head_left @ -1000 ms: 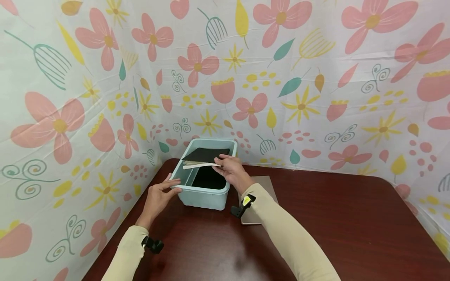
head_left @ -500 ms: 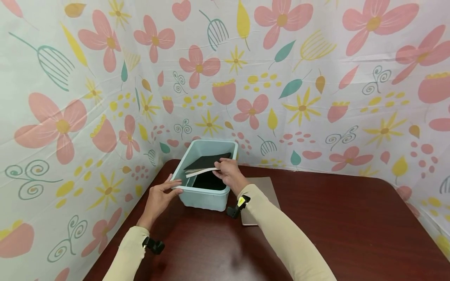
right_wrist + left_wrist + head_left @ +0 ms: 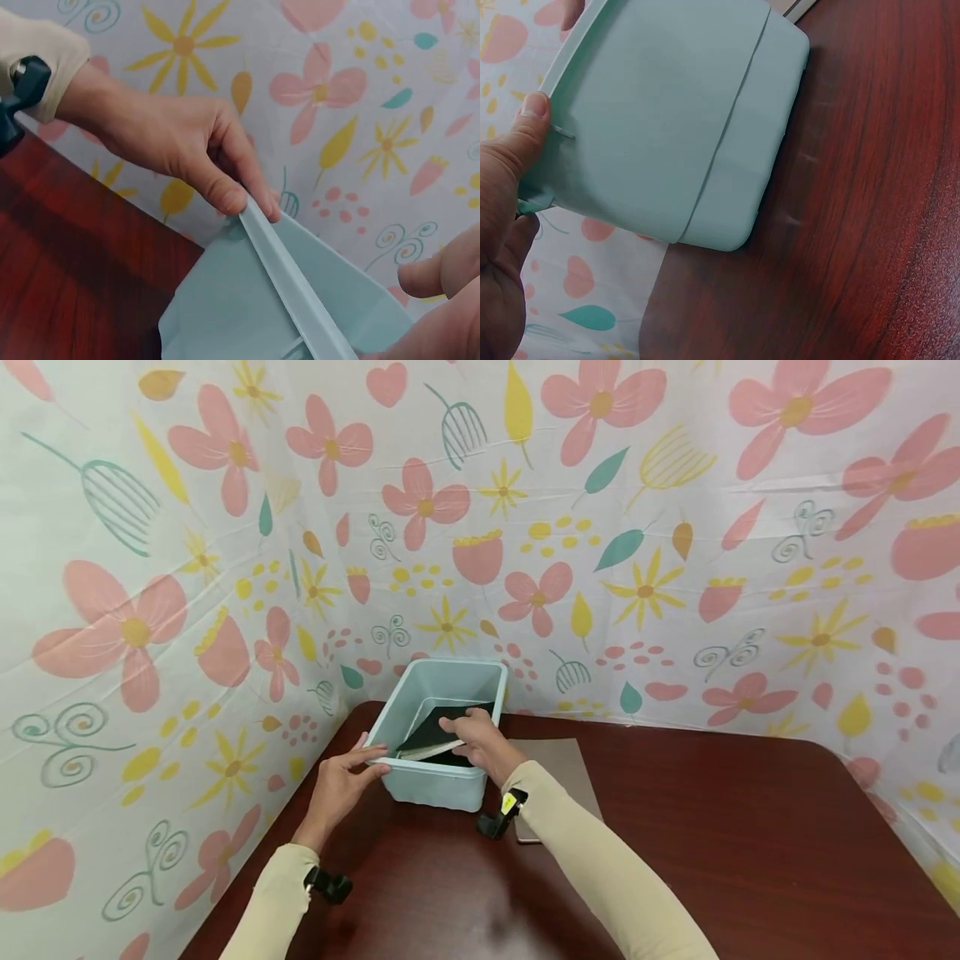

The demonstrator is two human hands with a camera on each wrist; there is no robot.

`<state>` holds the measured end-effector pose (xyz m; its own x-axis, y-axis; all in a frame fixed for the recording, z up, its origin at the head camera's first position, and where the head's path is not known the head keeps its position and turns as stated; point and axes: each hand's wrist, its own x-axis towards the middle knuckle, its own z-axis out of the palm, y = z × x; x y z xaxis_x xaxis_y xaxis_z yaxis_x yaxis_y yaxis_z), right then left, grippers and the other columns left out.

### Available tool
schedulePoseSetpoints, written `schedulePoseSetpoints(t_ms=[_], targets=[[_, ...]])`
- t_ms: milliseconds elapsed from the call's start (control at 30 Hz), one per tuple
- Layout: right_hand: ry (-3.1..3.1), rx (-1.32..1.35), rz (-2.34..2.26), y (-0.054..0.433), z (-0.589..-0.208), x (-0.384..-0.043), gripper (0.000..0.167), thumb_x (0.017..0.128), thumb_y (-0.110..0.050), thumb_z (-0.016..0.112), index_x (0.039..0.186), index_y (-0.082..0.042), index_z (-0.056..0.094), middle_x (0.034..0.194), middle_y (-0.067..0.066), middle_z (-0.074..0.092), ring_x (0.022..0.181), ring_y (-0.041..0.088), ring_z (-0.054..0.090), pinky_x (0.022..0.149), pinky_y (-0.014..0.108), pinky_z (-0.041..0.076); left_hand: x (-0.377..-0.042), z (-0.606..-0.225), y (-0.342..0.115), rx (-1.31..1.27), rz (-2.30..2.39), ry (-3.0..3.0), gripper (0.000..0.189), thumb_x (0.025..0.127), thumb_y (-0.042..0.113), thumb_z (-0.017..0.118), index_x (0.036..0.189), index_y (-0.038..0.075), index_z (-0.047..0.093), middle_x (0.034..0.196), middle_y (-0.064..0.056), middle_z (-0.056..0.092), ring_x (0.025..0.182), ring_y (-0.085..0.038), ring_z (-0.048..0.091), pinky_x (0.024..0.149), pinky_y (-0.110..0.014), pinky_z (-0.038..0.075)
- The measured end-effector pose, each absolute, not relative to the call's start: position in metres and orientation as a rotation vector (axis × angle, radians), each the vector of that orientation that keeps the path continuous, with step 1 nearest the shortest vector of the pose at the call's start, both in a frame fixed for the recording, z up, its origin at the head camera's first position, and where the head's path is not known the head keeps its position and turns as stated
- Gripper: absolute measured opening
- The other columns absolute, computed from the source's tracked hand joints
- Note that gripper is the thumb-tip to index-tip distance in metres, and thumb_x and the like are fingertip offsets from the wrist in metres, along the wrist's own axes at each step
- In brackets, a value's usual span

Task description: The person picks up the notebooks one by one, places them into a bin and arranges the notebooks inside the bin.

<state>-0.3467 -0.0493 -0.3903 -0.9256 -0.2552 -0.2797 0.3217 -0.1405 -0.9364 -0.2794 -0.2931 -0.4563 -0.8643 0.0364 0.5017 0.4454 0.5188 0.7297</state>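
Pinching the right end of the black book (image 3: 425,733) inside the blue bin (image 3: 435,787), the right hand (image 3: 482,743) is way closer, its long side seemingly running off left, while the left hand (image 3: 341,782) grips the bin's near-left corner.

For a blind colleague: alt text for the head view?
The right hand holds a black-covered notebook inside a pale blue rectangular plastic bin; the left hand grips its near-left corner. A flat grey rectangular object lies beside the bin.
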Motion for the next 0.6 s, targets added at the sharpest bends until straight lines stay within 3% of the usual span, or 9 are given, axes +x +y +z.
schedulePoseSetpoints(t_ms=[133,267,333,500,600], targets=[[1.765,0.042,-2.061,-0.047,-0.388,-0.344,0.078,0.105,-0.011,0.058,0.16,0.007,0.007,0.168,0.025,0.007,0.156,0.043,0.008,0.121,0.065,0.021,-0.284,-0.461,-0.3,-0.384,-1.28,-2.352,0.029,0.086,0.017,0.082,0.115,0.014,0.08,0.119,-0.005,0.075,0.144,-0.028,0.046,0.097,-0.009,0.045],[1.745,-0.004,-2.085,-0.038,-0.379,-0.34,0.074,0.106,-0.011,0.055,0.161,0.007,0.008,0.169,0.024,0.004,0.156,0.044,0.004,0.122,0.063,0.019,-0.286,-0.464,-0.302,-0.409,-1.283,-2.356,0.031,0.086,0.022,0.082,0.116,0.016,0.08,0.12,-0.003,0.075,0.144,-0.028,0.046,0.101,-0.025,0.05],[1.727,-0.045,-2.097,-0.03,-0.373,-0.337,0.07,0.107,-0.012,0.053,0.161,0.006,0.011,0.169,0.024,0.008,0.155,0.045,0.009,0.123,0.058,0.024,-0.286,-0.465,-0.302,-0.415,-1.285,-2.348,0.03,0.085,0.02,0.082,0.115,0.016,0.08,0.119,-0.004,0.075,0.143,-0.029,0.047,0.101,-0.024,0.049],[1.678,-0.153,-2.107,0.002,-0.358,-0.329,0.057,0.109,-0.016,0.049,0.159,0.002,0.028,0.162,0.025,0.031,0.148,0.042,0.035,0.118,0.049,0.037,-0.285,-0.464,-0.299,-0.406,-1.289,-2.327,0.031,0.085,0.011,0.082,0.115,0.009,0.079,0.119,-0.01,0.075,0.143,-0.036,0.046,0.093,-0.004,0.042],[1.689,-0.227,-2.101,0.026,-0.354,-0.326,0.054,0.11,-0.022,0.047,0.157,0.002,0.033,0.158,0.025,0.04,0.144,0.04,0.043,0.117,0.048,0.04,-0.278,-0.456,-0.293,-0.394,-1.295,-2.335,0.031,0.085,0.004,0.081,0.115,0.003,0.078,0.12,-0.017,0.073,0.143,-0.041,0.044,0.093,-0.003,0.041]])
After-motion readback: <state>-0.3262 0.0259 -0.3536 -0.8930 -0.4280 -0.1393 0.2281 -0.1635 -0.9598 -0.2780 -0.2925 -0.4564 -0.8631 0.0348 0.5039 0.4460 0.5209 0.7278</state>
